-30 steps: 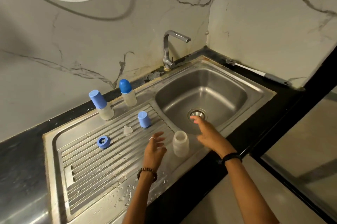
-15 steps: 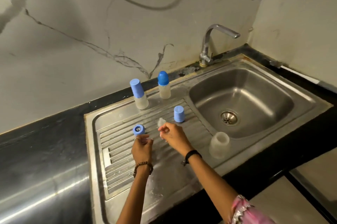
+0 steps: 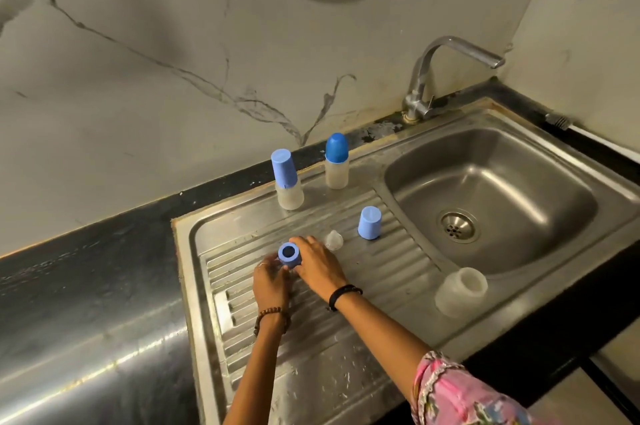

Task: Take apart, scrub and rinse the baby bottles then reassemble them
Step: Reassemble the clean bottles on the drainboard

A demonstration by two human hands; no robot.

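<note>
Blue collar ring (image 3: 289, 254) sits at centre frame on the ribbed drainboard (image 3: 388, 272), where we pinch it between both hands: our left hand (image 3: 270, 282) curls fingers against its near side, our right hand (image 3: 320, 265) wraps it from the right.

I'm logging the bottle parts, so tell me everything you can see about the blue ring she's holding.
The blue ring is a short, thick collar of matte plastic, with a round dark hole facing up. It sits low over the ribbed draining board, gripped between the left hand and the right hand. The clear teat lies just beside it, apart.
</note>
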